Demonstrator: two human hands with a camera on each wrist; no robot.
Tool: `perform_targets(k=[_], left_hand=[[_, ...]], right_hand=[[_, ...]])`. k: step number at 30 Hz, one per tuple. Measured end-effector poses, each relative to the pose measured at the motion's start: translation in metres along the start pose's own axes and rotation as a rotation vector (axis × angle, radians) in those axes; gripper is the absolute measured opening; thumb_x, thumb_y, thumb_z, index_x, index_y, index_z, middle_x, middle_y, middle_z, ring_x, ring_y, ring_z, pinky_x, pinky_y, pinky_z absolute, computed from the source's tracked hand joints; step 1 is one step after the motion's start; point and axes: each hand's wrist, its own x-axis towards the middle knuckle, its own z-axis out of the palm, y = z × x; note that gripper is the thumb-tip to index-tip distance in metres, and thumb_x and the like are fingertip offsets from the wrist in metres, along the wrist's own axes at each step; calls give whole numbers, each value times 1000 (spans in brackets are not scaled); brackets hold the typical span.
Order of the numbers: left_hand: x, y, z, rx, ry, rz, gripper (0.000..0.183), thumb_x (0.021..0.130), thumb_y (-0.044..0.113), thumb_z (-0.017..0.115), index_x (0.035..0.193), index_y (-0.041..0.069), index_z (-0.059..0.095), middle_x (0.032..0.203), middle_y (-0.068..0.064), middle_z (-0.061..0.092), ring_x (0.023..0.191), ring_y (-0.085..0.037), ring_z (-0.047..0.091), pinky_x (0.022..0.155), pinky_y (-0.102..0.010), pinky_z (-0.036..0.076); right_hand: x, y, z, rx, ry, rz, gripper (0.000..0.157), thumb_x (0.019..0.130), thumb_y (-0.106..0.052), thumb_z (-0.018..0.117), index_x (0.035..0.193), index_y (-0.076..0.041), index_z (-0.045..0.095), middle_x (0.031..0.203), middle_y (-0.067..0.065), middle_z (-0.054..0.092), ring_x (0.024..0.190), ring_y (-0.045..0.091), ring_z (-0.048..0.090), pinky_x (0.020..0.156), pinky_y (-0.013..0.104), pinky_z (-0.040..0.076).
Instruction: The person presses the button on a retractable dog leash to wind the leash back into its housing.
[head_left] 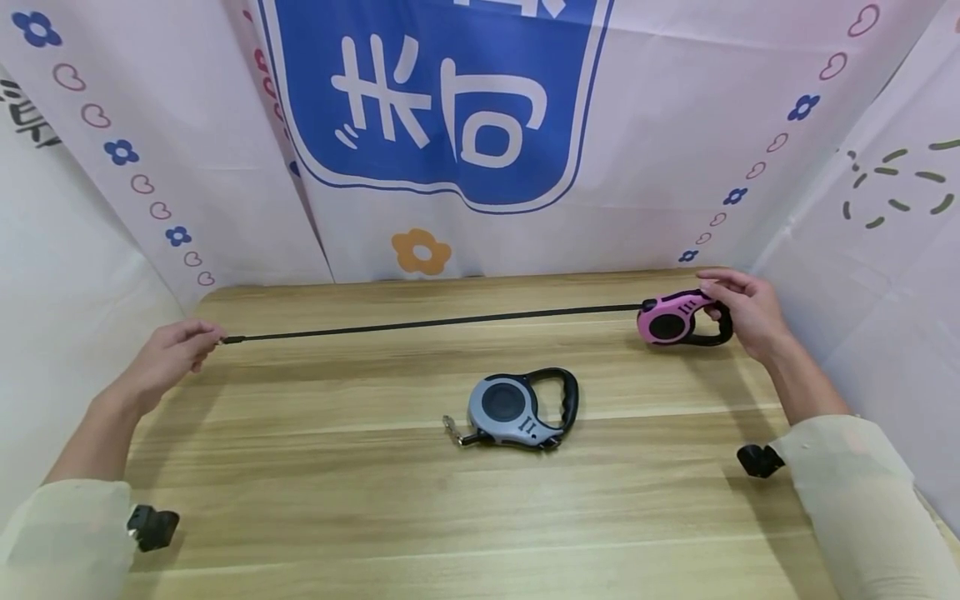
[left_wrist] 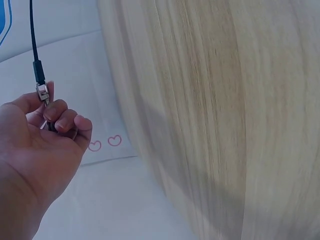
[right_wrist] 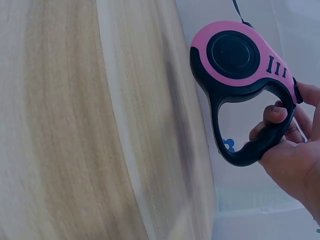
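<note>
My right hand (head_left: 742, 308) grips the black loop handle of a pink and black retractable dog leash (head_left: 666, 319), fingers curled through the handle in the right wrist view. From its casing a black strap (head_left: 442, 321) runs taut across to the left. At the strap's far end my left hand (head_left: 171, 354) pinches the metal clip (left_wrist: 43, 92), part of which is hidden by the fingers. Between the hands, nearer the front, a grey and black retractable leash (head_left: 504, 404) lies on the table, its handle to the right and its metal clip (head_left: 453, 429) at the left.
The wooden table (head_left: 375, 517) has a white printed cloth (head_left: 675, 108) behind it and white cloth at both sides. A small black camera sits at each sleeve, one near the left forearm (head_left: 153, 527) and one near the right (head_left: 759, 460).
</note>
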Motion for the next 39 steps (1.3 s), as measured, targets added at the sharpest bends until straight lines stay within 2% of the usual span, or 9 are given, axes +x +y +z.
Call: perform_targets(k=[4, 8, 11, 14, 20, 23, 34, 39], left_hand=[[4, -3, 2, -62, -32, 0, 28, 114, 17, 37, 111, 1, 60, 80, 3, 45, 72, -12, 45, 64, -27, 42], [6, -5, 3, -123, -63, 14, 33, 114, 12, 29, 109, 12, 62, 80, 0, 42, 73, -14, 42, 64, -28, 41], [7, -6, 3, -154, -71, 42, 36, 113, 9, 31, 108, 17, 66, 80, 1, 46, 73, -15, 43, 64, -29, 41], [8, -5, 4, -174, -73, 75, 37, 112, 6, 36, 110, 20, 70, 85, 5, 55, 73, -13, 47, 64, -28, 43], [9, -1, 8, -164, -74, 116, 30, 109, 1, 45, 114, 14, 72, 97, 13, 68, 78, -7, 55, 66, -23, 46], [9, 1, 10, -147, -75, 126, 27, 108, -1, 48, 115, 11, 72, 97, 12, 69, 80, -5, 57, 66, -22, 47], [10, 9, 17, -107, -84, 147, 26, 106, -1, 52, 118, 8, 73, 92, 12, 69, 81, -6, 59, 69, -22, 48], [11, 11, 19, -88, -88, 142, 25, 107, 0, 52, 119, 6, 73, 92, 12, 68, 81, -7, 58, 69, -23, 48]], right_hand=[[1, 2, 0, -5, 9, -6, 21, 100, 1, 65, 103, -14, 80, 77, -1, 69, 59, 10, 58, 56, 19, 49], [2, 3, 0, -12, 4, -13, 20, 100, 2, 65, 105, -12, 79, 78, -1, 68, 60, 10, 58, 56, 19, 50], [2, 3, 0, 0, 0, -18, 21, 99, 3, 65, 105, -12, 79, 79, -1, 68, 60, 10, 58, 56, 19, 50], [1, 2, 1, 7, 2, -22, 20, 99, 3, 66, 106, -11, 78, 79, -1, 69, 60, 11, 58, 56, 20, 50], [1, 1, 2, -9, 0, -18, 22, 99, 2, 67, 104, -16, 79, 80, -1, 70, 60, 10, 58, 57, 19, 50], [0, 1, 3, -15, -1, -9, 23, 98, 2, 68, 104, -18, 79, 81, -1, 70, 61, 11, 59, 58, 19, 51], [0, 1, 3, -46, 0, 34, 23, 98, -1, 69, 104, -21, 78, 83, -3, 70, 64, 10, 60, 60, 19, 51], [0, 3, 3, -35, 11, 22, 20, 98, 0, 70, 104, -17, 78, 82, -3, 70, 63, 9, 60, 59, 19, 52]])
